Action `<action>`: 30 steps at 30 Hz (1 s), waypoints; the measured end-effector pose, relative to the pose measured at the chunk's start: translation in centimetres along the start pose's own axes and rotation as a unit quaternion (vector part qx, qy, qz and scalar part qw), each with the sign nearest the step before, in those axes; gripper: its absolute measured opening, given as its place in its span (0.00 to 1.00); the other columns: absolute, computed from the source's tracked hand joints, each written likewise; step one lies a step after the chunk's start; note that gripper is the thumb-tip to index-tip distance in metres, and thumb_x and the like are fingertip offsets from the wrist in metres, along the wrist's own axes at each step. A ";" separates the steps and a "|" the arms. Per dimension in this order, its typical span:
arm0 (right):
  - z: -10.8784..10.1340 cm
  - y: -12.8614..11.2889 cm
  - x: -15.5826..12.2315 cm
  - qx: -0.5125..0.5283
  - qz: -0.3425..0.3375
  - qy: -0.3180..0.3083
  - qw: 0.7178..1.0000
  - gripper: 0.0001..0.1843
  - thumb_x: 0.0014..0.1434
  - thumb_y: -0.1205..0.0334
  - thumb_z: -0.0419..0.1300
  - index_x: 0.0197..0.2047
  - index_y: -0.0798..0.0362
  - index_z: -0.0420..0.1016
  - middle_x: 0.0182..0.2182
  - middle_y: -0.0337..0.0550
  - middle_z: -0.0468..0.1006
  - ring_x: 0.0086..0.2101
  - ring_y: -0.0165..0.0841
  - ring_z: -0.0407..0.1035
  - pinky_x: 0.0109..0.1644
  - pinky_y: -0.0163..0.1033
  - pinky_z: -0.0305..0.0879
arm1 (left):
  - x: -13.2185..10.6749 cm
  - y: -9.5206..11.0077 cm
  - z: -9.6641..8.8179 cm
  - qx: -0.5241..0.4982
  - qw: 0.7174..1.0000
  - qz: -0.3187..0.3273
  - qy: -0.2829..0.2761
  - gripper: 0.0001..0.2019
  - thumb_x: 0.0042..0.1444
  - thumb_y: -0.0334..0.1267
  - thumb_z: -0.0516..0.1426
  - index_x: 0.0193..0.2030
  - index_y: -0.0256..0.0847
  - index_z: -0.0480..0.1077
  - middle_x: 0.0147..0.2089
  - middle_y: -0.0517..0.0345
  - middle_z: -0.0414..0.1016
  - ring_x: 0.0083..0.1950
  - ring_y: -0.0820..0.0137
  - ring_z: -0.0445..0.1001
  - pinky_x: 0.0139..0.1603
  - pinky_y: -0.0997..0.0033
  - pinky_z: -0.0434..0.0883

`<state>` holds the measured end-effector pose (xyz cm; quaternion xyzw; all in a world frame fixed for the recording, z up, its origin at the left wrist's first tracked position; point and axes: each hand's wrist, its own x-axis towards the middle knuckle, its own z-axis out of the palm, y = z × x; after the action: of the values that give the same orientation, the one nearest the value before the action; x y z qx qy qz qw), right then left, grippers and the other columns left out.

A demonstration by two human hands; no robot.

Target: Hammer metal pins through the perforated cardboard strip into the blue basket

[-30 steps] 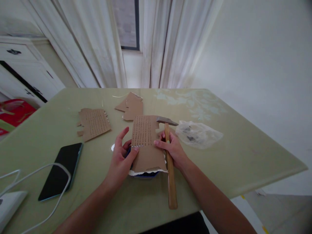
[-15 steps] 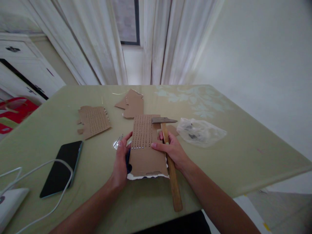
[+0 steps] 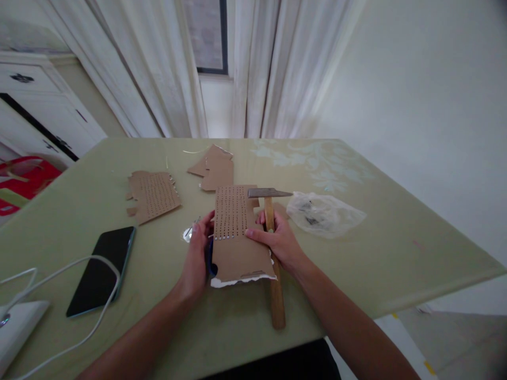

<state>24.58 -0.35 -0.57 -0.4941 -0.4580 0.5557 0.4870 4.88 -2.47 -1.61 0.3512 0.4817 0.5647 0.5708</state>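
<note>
A brown cardboard piece [image 3: 240,258], punched with rows of small holes, is tilted up between my two hands. Several shiny nail heads [image 3: 224,237] sit in a row below the holes on its left side. My left hand [image 3: 195,258] grips its left edge, fingers partly hidden behind it. The thumb of my right hand [image 3: 284,240] presses on the cardboard's right side, while the same hand holds a hammer [image 3: 278,303] with a wooden handle, its metal head pointing away from me. Something dark blue [image 3: 213,266] shows under the cardboard's left edge.
Thin nails lie on a small white disc [image 3: 187,235] beside my left hand. A second holed cardboard piece [image 3: 154,196], torn cardboard scraps [image 3: 219,171] and a clear plastic bag [image 3: 328,215] lie farther off. At left are a phone [image 3: 101,272] and a white cable [image 3: 106,311].
The hammer has turned more upright, its handle end swinging left and its head shifting slightly right. The cardboard's near end has moved up a little. Both hands keep their hold.
</note>
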 end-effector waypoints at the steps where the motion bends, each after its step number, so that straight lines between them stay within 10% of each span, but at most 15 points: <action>1: 0.0 0.0 0.0 -0.006 -0.004 0.003 1.000 0.30 0.43 0.50 0.82 0.36 0.47 0.66 0.30 0.32 0.65 0.31 0.32 0.58 0.34 0.39 0.56 | 0.8 0.2 -0.8 0.046 0.998 0.032 0.034 0.38 0.68 0.72 0.47 0.67 0.43 0.70 0.55 0.46 0.81 0.52 0.56 0.80 0.51 0.56 0.77; 5: -0.2 0.1 0.0 -0.022 -0.013 -0.002 1.000 0.30 0.44 0.49 0.82 0.36 0.47 0.67 0.30 0.32 0.65 0.31 0.32 0.58 0.34 0.39 0.55 | 4.1 1.8 -4.9 0.336 0.924 0.151 0.099 0.24 0.65 0.57 0.59 0.58 0.43 0.74 0.53 0.46 0.80 0.50 0.56 0.78 0.48 0.58 0.74; 10: -0.2 0.1 0.0 -0.023 -0.010 -0.006 1.000 0.30 0.45 0.49 0.82 0.36 0.48 0.66 0.31 0.32 0.65 0.32 0.32 0.58 0.35 0.39 0.56 | 5.3 2.7 -8.4 0.662 0.726 0.157 0.103 0.16 0.64 0.53 0.58 0.45 0.43 0.76 0.50 0.36 0.82 0.56 0.37 0.77 0.54 0.39 0.70; 17: -0.2 0.1 0.0 -0.022 -0.018 -0.013 1.000 0.30 0.45 0.49 0.82 0.36 0.47 0.66 0.31 0.32 0.65 0.32 0.32 0.58 0.34 0.38 0.56 | 5.8 1.4 -9.0 0.715 0.690 0.103 0.043 0.14 0.68 0.46 0.52 0.40 0.42 0.74 0.48 0.35 0.83 0.53 0.41 0.79 0.52 0.43 0.72; 20: -0.3 0.0 0.0 -0.024 -0.017 -0.014 0.999 0.30 0.45 0.48 0.82 0.36 0.47 0.66 0.31 0.32 0.65 0.31 0.32 0.57 0.34 0.38 0.55 | 6.1 1.6 -8.7 0.695 0.703 0.134 0.065 0.14 0.68 0.45 0.51 0.41 0.41 0.75 0.47 0.35 0.83 0.52 0.42 0.79 0.51 0.45 0.72; 25: -0.1 -0.3 -0.3 -0.022 -0.008 -0.024 0.999 0.30 0.45 0.49 0.82 0.36 0.47 0.66 0.31 0.33 0.65 0.31 0.32 0.57 0.34 0.38 0.55 | 4.9 2.9 -6.4 0.463 0.857 0.223 0.033 0.18 0.69 0.52 0.55 0.53 0.42 0.77 0.46 0.47 0.83 0.44 0.57 0.79 0.45 0.58 0.73; 30: 0.4 -0.3 -0.6 -0.024 -0.002 -0.036 0.999 0.30 0.45 0.48 0.81 0.36 0.47 0.66 0.31 0.33 0.66 0.31 0.33 0.58 0.33 0.38 0.55 | 2.1 3.0 -4.1 0.250 0.938 0.239 -0.031 0.13 0.65 0.51 0.65 0.45 0.44 0.80 0.42 0.54 0.84 0.41 0.64 0.79 0.43 0.66 0.75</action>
<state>24.28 -0.90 -0.19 -0.4843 -0.4894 0.5613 0.4591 -0.19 -0.65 -0.26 0.6049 0.4911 0.5345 0.3274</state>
